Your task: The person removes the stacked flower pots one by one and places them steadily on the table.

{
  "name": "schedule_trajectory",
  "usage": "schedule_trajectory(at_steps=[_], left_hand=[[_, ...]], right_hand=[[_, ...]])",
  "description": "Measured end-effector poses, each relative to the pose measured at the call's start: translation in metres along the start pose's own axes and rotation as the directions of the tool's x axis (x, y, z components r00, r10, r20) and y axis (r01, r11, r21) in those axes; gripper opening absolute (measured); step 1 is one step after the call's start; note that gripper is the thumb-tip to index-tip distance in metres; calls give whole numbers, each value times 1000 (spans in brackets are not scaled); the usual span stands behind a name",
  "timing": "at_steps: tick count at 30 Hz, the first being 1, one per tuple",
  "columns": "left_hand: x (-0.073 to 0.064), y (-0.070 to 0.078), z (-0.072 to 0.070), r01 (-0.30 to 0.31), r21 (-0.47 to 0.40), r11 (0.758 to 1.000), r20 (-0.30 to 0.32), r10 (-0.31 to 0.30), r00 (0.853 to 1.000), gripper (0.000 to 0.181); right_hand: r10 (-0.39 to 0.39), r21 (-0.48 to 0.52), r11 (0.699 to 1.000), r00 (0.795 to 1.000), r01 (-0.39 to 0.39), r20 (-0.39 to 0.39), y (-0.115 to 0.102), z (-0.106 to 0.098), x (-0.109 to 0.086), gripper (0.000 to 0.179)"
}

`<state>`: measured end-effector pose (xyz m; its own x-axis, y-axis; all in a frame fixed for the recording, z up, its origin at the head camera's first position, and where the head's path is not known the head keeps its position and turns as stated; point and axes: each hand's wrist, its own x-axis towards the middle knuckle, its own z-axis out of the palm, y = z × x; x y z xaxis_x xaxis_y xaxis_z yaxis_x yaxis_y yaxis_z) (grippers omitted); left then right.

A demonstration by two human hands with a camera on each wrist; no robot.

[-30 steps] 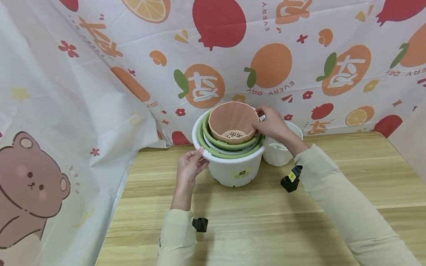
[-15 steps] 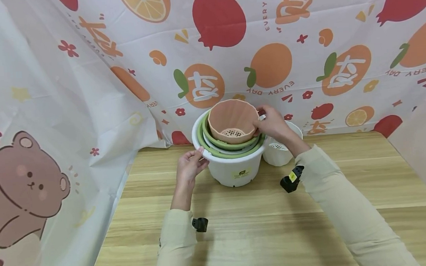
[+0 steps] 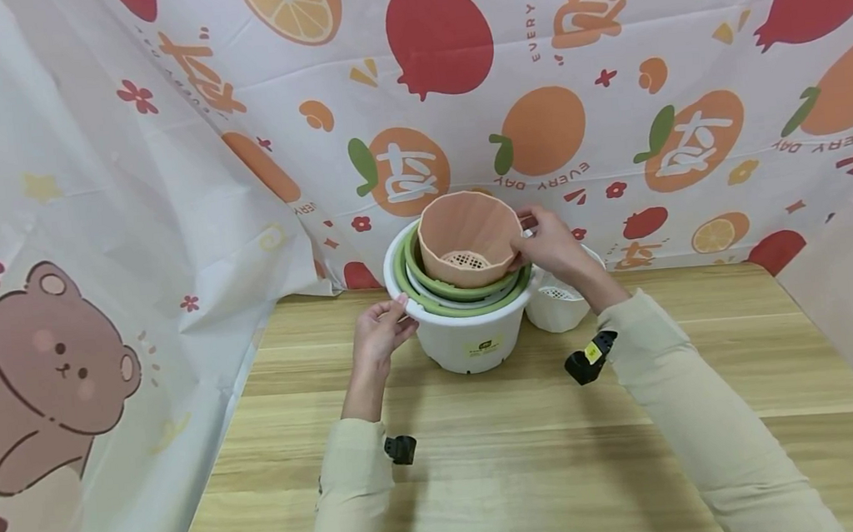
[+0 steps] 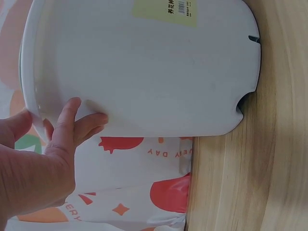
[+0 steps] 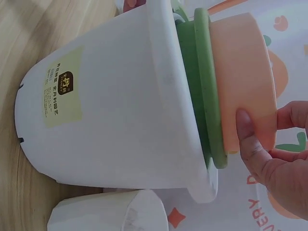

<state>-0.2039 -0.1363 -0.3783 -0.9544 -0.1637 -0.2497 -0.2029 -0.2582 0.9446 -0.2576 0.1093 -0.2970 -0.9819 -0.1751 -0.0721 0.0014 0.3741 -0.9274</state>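
A large white flower pot (image 3: 448,344) stands on the table with green pots (image 3: 412,280) nested in it. A peach flower pot (image 3: 468,225) with a perforated bottom sticks up from the top of the stack, its lower part hidden. My right hand (image 3: 554,243) pinches the peach pot's right side, thumb on the outer wall in the right wrist view. My left hand (image 3: 379,332) grips the white pot's left rim, thumb on top and fingers under it against the wall (image 4: 144,86).
A smaller white pot (image 3: 556,314) with a perforated bottom stands just right of the stack, partly behind my right arm. The wooden table (image 3: 518,467) meets a fruit-print curtain (image 3: 461,130) close behind the pots.
The peach pot has risen a little out of the stack and tilts slightly more, with my right hand holding it. My left hand stays on the white rim.
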Motion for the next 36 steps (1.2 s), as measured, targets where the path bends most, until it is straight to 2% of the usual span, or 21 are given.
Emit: schedule_trajectory(at_steps=[7, 20, 36], left_hand=[[0, 0, 0, 10, 10, 1000, 0, -10, 1000, 18], [-1, 0, 1, -6, 4, 1000, 0, 6, 1000, 15], [-1, 0, 1, -11, -10, 1000, 13, 11, 1000, 16]], right_hand=[[-22, 39, 999, 1000, 22, -14, -2, -3, -3, 51], [-82, 94, 992, 996, 84, -19, -11, -12, -12, 51], [-132, 115, 984, 990, 136, -40, -17, -22, -20, 47]])
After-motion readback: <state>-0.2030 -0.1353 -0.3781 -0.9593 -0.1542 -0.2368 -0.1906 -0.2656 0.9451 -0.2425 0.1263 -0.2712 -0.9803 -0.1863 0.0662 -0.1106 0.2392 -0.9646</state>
